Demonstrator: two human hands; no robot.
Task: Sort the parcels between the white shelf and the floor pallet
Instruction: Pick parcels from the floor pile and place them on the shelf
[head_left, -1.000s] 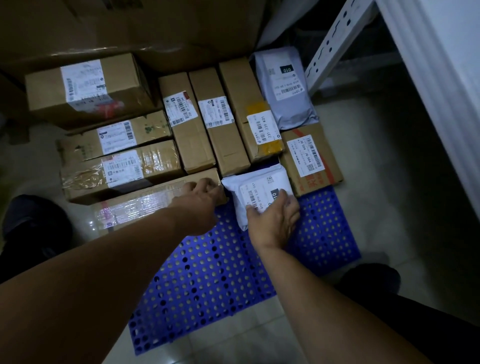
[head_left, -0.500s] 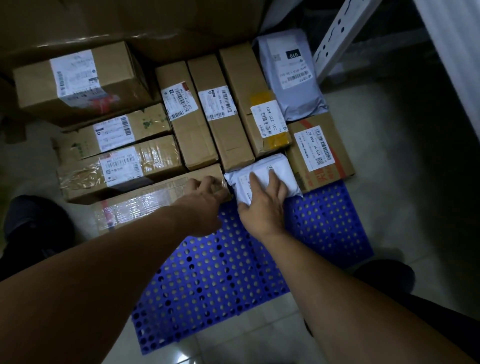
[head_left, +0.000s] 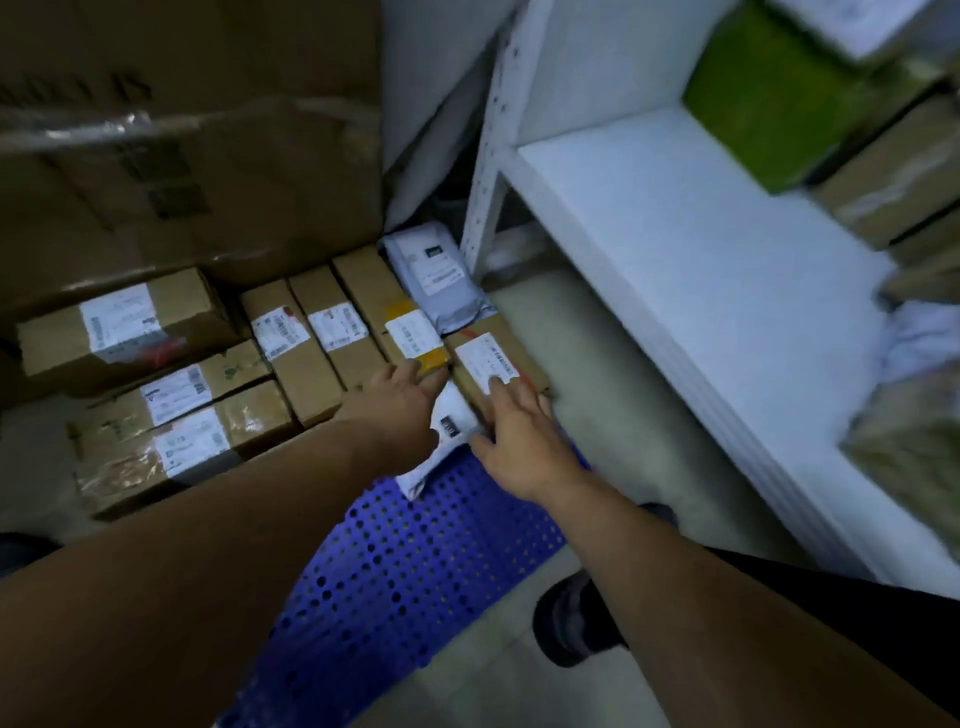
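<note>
Boxes (head_left: 306, 358) crowd the blue pallet (head_left: 415, 571), the left grip (head_left: 402, 400) and right grip (head_left: 514, 441) rest spread-fingered against the white mailer (head_left: 452, 415), and more parcels (head_left: 883, 171) seemingly wait on the white shelf (head_left: 675, 260).

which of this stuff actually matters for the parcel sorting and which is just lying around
For the job: white mailer, left hand, right hand, labelled box, grey mailer, blue pallet, white shelf.

Just lying about: big carton at the back, dark shoe on the floor.
</note>
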